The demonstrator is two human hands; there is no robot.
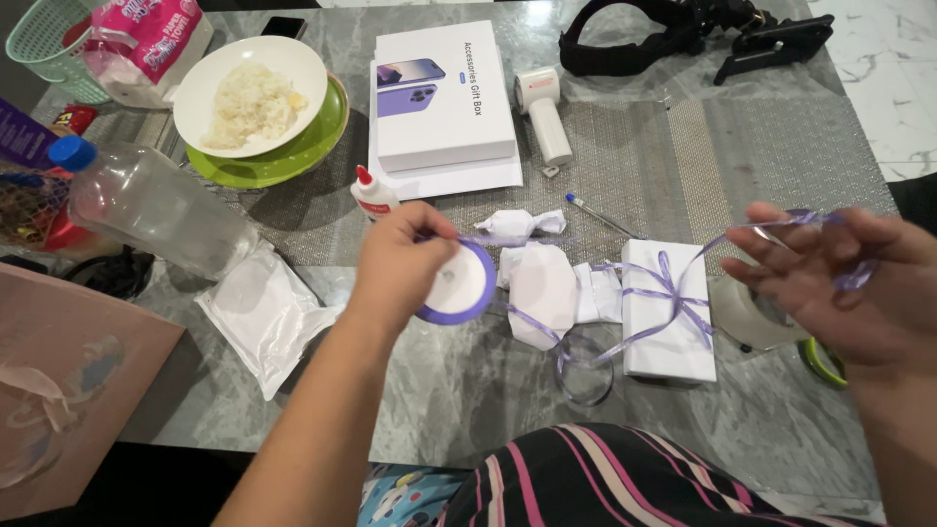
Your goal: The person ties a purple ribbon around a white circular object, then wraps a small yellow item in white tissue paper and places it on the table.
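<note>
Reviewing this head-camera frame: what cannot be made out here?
- Right hand: motion-blurred; its grip on the ribbon is unclear.
- Tape roll: mostly hidden behind the right hand.
- Spool: its upper left is covered by the left hand.
- Basket: cut off by the frame's left edge.

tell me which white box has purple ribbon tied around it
The small white box between the hands, crossed by purple ribbon. The bigger white box behind it is bare.

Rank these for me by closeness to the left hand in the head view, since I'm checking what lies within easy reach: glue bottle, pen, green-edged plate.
From the left hand:
1. Glue bottle, just above the hand.
2. Pen, off to the right, past the crumpled paper.
3. Green-edged plate, up and to the left, under the white bowl.
</note>
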